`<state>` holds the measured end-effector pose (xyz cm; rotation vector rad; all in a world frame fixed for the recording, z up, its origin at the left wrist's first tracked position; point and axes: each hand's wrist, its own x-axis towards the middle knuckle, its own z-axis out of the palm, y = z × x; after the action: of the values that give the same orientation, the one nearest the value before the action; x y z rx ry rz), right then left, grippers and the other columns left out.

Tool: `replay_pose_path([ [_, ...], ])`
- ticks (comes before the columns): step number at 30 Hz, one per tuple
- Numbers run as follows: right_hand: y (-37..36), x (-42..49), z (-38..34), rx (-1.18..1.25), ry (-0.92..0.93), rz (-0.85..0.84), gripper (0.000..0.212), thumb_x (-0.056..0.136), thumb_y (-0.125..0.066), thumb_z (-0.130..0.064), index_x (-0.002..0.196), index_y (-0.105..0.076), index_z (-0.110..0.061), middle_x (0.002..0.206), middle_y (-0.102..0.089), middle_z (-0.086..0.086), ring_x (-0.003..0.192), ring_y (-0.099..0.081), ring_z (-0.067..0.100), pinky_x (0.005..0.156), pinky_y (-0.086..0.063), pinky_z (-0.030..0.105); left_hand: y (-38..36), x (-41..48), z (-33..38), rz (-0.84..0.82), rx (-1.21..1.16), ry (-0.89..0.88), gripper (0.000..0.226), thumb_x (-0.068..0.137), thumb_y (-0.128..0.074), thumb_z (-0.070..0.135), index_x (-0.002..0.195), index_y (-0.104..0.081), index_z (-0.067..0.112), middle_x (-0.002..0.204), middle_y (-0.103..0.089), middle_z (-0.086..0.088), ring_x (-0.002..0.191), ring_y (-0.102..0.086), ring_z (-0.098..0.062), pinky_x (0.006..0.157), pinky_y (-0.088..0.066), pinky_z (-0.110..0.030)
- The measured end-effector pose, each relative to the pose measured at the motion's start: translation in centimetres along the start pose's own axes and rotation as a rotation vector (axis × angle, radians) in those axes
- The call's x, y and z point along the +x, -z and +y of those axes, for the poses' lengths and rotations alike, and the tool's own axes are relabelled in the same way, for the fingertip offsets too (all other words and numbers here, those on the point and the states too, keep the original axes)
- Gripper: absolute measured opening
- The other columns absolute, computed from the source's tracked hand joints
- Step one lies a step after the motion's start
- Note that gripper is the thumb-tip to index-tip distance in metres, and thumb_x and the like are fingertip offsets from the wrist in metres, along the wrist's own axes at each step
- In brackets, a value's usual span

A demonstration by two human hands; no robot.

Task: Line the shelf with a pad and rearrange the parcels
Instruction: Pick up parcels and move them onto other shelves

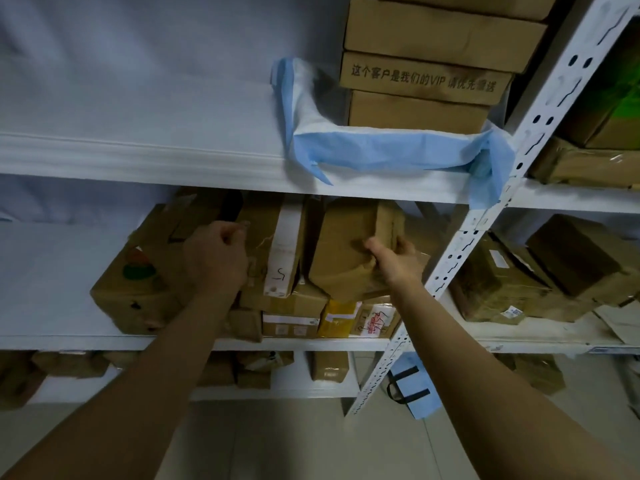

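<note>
The right hand (391, 252) holds a tipped brown parcel (346, 244). The left hand (216, 258) seems to grip a box (263, 220) beside it.

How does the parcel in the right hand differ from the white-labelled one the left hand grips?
The plain parcel is tilted in the right hand; the labelled parcel stands upright, held by the left hand. The labelled parcel carries a white strip; the plain parcel shows none. Both are brown.

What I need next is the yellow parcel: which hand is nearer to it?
Right. The right hand grips a brown parcel just above the yellow parcel; the left hand grips a white-labelled parcel farther off, up and left.
</note>
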<state>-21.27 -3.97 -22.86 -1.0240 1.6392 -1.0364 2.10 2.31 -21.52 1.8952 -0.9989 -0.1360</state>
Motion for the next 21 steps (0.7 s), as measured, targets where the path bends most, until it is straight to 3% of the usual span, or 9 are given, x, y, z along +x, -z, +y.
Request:
replay_pose_path([
  [4, -2.2, 1.9, -0.6, -0.364, 0.096, 0.042, 0.092, 0.069, -0.067, -0.063, 0.146, -0.025, -0.035, 0.146, -0.028, 0.010, 0.134, -0.029, 0.039, 0.105, -0.032, 0.049, -1.5, 1.3, -2.3, -0.168, 0.107, -0.122, 0.057, 0.082, -0.069, 0.030, 0.134, -0.051, 0.013, 0.135, -0.050, -0.016, 0.124, -0.045, -0.031, 0.101, -0.037, -0.038],
  [10, -5.1, 4.0, -1.0, -0.648, 0.148, 0.106, 0.092, 0.065, -0.067, -0.068, 0.142, -0.032, -0.031, 0.136, -0.032, 0.017, 0.125, -0.038, 0.039, 0.101, -0.042, 0.049, -3.8, 1.2, -3.6, -0.372, 0.208, -0.071, 0.087, 0.075, -0.075, 0.035, 0.148, -0.028, 0.025, 0.150, -0.024, -0.019, 0.135, -0.029, -0.037, 0.108, -0.034, -0.047],
  [17, -5.6, 5.4, -0.8, -0.807, 0.147, 0.119, 0.086, 0.068, -0.062, -0.071, 0.138, -0.038, -0.026, 0.137, -0.031, 0.018, 0.126, -0.035, 0.038, 0.098, -0.043, 0.046, -5.0, 1.8, -3.0, -0.448, 0.119, -0.046, 0.088, 0.072, -0.076, 0.039, 0.146, -0.027, 0.036, 0.148, -0.031, -0.009, 0.135, -0.032, -0.031, 0.108, -0.035, -0.045],
  [21, -5.4, 6.0, -0.4, -0.887, 0.170, 0.134, 0.081, 0.076, -0.046, -0.077, 0.138, -0.040, -0.025, 0.140, -0.029, 0.018, 0.128, -0.032, 0.038, 0.102, -0.037, 0.045, -6.5, 1.4, -3.1, -0.529, 0.076, -0.069, 0.092, 0.070, -0.075, 0.036, 0.145, -0.022, 0.040, 0.137, -0.049, -0.002, 0.124, -0.045, -0.028, 0.103, -0.041, -0.044],
])
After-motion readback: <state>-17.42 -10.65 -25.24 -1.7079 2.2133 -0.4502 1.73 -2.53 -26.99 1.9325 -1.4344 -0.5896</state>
